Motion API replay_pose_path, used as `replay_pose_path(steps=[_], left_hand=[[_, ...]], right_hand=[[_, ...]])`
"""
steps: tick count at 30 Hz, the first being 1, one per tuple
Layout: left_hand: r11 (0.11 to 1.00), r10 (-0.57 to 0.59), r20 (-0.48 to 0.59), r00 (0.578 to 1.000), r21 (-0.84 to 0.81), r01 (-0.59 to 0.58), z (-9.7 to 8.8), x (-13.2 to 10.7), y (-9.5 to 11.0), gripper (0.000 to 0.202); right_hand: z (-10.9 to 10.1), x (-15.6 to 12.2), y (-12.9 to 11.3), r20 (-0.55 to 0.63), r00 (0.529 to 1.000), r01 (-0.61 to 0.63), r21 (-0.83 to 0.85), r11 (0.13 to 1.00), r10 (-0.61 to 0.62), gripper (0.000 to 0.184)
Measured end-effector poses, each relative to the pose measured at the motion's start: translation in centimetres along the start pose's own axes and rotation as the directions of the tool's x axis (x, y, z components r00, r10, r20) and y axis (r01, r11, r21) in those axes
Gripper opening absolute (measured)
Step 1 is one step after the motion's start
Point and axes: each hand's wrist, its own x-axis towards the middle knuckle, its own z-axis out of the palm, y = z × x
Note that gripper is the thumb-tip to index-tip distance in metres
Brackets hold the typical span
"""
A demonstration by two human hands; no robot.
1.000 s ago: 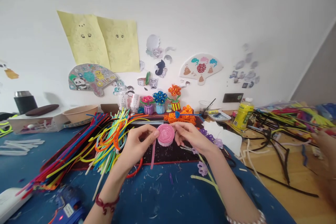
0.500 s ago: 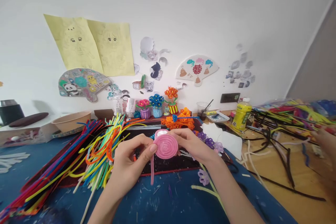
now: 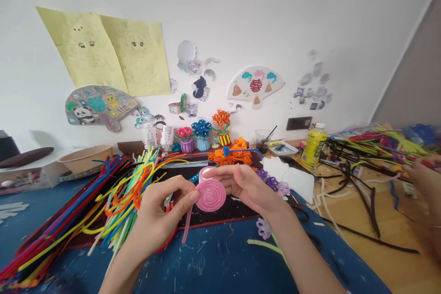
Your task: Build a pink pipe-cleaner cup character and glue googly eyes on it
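Observation:
A round coil of pink pipe cleaner (image 3: 211, 196) faces me, with a short pink rim and something whitish showing behind its top edge. My left hand (image 3: 165, 206) pinches the coil's left edge between thumb and fingers. From below that grip hangs a loose pink pipe cleaner end (image 3: 187, 226). At the coil's right and upper side is my right hand (image 3: 246, 186), its fingers stretched out and the thumb lifted away. Its fingertips reach behind the coil's top; whether they touch it I cannot tell. Part of a pair of pliers or cutters (image 3: 168, 201) shows behind my left hand.
Bundled colourful pipe cleaners (image 3: 127, 202) lie left. Behind stand small potted pipe cleaner flowers (image 3: 202, 135) and an orange pipe cleaner heap (image 3: 234, 154). Purple flowers (image 3: 263, 228) lie near my right forearm. A yellow bottle (image 3: 314, 144) and another person's hand (image 3: 425, 179) are at right.
My right hand's thumb has come off the coil and its fingers have straightened. The coil has shifted slightly left and down in view, still pinched by my left hand.

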Motion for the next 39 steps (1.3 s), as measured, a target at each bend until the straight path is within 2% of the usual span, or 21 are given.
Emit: replay_pose_path(steps=[15, 18, 22, 26, 30, 34, 39], left_hand=[[0.999, -0.041, 0.061, 0.997, -0.023, 0.043, -0.2, 0.1, 0.1, 0.028], [0.996, -0.084, 0.116, 0.990, 0.032, 0.081, -0.2, 0.2, 0.5, 0.030], [0.979, -0.154, 0.251, 0.956, 0.173, 0.112, -0.1, 0.4, 0.7, 0.033], [0.951, -0.151, 0.321, 0.935, 0.307, 0.048, 0.2, 0.4, 0.1, 0.030], [0.940, -0.126, 0.350, 0.928, 0.342, -0.001, 0.5, 0.3, -0.1, 0.028], [0.937, -0.125, 0.322, 0.938, 0.350, 0.005, 0.4, 0.3, -0.2, 0.024], [0.929, -0.097, 0.180, 0.979, 0.370, 0.024, 0.2, 0.7, -0.8, 0.022]], right_hand=[[-0.1, -0.1, -0.2, 0.005, 1.000, -0.015, -0.026, 1.000, 0.015, 0.065], [-0.2, -0.1, -0.4, -0.012, 0.999, -0.053, -0.119, 0.992, 0.052, 0.061], [-0.4, 0.2, -0.1, -0.091, 0.984, -0.173, -0.331, 0.928, 0.151, 0.038], [-0.6, 0.3, 0.7, -0.091, 0.978, -0.207, -0.498, 0.842, 0.187, 0.036], [-0.6, 0.2, 1.1, -0.064, 0.969, -0.234, -0.548, 0.803, 0.239, 0.037], [-0.6, 0.3, 1.2, -0.068, 0.973, -0.218, -0.561, 0.798, 0.219, 0.039], [-0.8, 0.6, 1.7, -0.173, 0.975, -0.218, -0.582, 0.783, 0.143, 0.039]])
